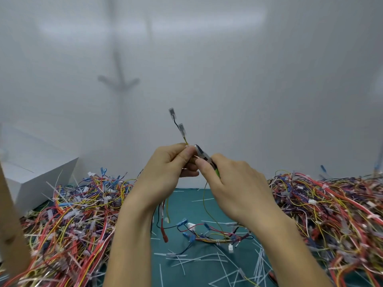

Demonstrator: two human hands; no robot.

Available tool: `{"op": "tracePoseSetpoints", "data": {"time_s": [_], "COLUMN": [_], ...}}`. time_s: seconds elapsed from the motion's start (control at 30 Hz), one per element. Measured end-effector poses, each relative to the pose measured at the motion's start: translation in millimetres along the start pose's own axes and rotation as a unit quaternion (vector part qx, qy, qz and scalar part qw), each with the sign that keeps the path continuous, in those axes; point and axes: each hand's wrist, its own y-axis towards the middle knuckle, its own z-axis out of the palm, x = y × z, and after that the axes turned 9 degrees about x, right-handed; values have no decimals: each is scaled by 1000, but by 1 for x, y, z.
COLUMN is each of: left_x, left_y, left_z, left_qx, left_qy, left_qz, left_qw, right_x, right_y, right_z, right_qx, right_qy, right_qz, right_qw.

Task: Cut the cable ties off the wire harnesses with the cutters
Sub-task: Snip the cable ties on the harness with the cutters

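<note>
**Green desk** point(186, 204), viewed from above. I see a left heap point(72, 214) of coloured wire harnesses at 9 o'clock and a right heap point(331, 214) at 3 o'clock; a white box point(31, 179) stands at 10 o'clock. At centre the left hand point(165, 168) pinches a thin harness point(182, 130), terminals pointing to 12 o'clock. The right hand point(234, 183) grips green-handled cutters point(204, 156), tips at the left fingertips; I cannot tell their opening. Cut white cable ties point(259, 266) lie at 6 o'clock.

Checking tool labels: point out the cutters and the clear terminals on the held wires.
cutters point(202, 154), head view, on the metal head.
clear terminals point(182, 129), head view, on the lower sleeve.
</note>
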Motion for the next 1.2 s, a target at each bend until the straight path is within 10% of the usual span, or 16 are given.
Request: {"op": "tracePoseSetpoints", "data": {"time_s": [0.87,1.2], "left_x": [-8,-4], "left_y": [-3,-3], "left_z": [3,0], "left_qx": [26,-8], "left_qy": [0,-15], "left_qz": [-20,0], "left_qw": [999,1000], "right_x": [0,-4], "right_y": [3,8], "right_z": [1,4], "right_qx": [8,84], "right_qy": [146,454], "right_qz": [-32,10], "right_qw": [989,887]}}
